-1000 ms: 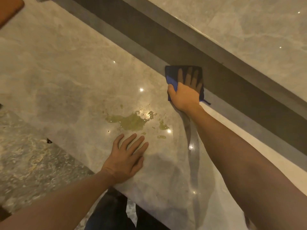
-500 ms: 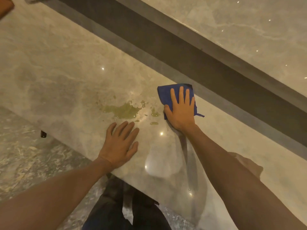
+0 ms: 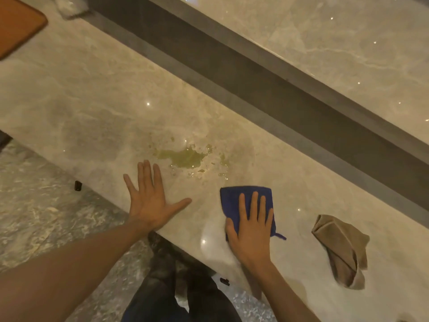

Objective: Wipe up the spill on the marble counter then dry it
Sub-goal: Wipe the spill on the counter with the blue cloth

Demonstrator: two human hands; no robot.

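Yellowish spill (image 3: 185, 158) seen mid tabletop (image 3: 92, 108), unwiped. Blue cloth (image 3: 234, 198) laid just near-right of spill, pressed flat by right hand (image 3: 251, 228), fingers straight. Left hand (image 3: 149, 201) spread flat on tabletop, w/ nothing held. Tan cloth (image 3: 343, 249) crumpled farther right.

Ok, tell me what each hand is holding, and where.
Nothing gripped. The right hand presses flat on the blue cloth, covering its near half; the left hand rests on bare counter.
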